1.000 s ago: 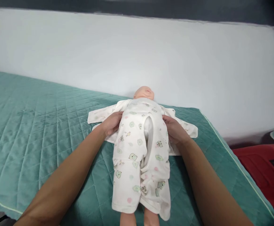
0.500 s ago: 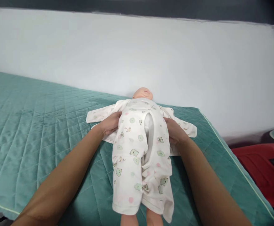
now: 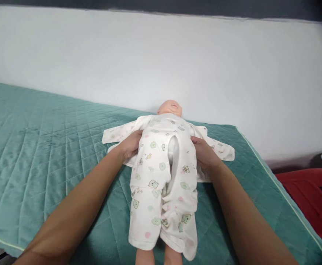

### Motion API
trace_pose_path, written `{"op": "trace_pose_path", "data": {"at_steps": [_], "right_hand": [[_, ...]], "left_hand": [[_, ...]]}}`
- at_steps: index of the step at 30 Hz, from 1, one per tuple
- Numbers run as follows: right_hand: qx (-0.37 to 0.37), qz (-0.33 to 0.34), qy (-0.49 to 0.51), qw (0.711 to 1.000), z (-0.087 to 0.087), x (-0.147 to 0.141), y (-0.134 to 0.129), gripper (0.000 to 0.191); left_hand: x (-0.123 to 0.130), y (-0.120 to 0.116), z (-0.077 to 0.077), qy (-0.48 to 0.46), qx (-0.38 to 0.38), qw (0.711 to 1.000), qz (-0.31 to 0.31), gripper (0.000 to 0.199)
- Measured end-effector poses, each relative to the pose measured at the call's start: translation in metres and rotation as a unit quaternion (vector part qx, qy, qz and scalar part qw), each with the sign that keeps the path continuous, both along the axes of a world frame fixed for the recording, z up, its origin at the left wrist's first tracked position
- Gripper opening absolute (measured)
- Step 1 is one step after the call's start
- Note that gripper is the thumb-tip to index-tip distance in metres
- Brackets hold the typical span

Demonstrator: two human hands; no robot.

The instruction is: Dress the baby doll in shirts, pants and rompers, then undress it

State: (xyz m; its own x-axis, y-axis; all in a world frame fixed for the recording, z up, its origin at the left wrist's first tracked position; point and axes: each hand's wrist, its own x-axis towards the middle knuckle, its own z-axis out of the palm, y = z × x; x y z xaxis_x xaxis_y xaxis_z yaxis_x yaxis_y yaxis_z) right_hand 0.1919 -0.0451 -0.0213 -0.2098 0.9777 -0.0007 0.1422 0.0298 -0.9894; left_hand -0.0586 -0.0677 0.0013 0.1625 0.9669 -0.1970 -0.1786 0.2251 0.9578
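A baby doll [image 3: 170,107] lies on its back, its head toward the wall. White printed trousers [image 3: 150,165] with an open crotch cover its legs and reach up over the belly; the feet end is cut off by the frame. Beneath them a white printed top [image 3: 224,150] has its sleeves spread out to both sides. My left hand [image 3: 133,143] is closed at the left side of the waist, fingertips hidden behind the cloth. At the right side, my right hand [image 3: 203,151] grips the trousers' edge, its fingers partly tucked under.
A green quilted cover [image 3: 53,147] lies under the doll. Behind it rises a white wall [image 3: 161,59] with a dark band on top. Something red [image 3: 310,198] stands beyond the right edge of the cover.
The lower part of the trousers and the doll's legs have shifted slightly to the left. Both hands keep their places at the waist.
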Motion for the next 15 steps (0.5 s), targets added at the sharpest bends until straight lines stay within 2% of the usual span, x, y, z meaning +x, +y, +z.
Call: {"op": "trace_pose_path", "data": {"at_steps": [5, 10, 15], "right_hand": [[0.013, -0.025, -0.012, 1.000, 0.0018, -0.0006, 0.0001, 0.031], [0.017, 0.003, -0.033, 0.999, 0.0042, 0.0029, 0.0008, 0.031], [0.014, -0.006, -0.071, 0.997, 0.0035, 0.0074, 0.0050, 0.032]], "left_hand": [[0.0040, 0.0008, -0.0005, -0.003, -0.019, 0.999, 0.029, 0.020], [0.0030, -0.0011, -0.0001, -0.022, -0.012, 1.000, 0.016, 0.023], [0.0018, -0.0021, 0.0025, -0.042, -0.035, 0.998, -0.010, 0.024]]}}
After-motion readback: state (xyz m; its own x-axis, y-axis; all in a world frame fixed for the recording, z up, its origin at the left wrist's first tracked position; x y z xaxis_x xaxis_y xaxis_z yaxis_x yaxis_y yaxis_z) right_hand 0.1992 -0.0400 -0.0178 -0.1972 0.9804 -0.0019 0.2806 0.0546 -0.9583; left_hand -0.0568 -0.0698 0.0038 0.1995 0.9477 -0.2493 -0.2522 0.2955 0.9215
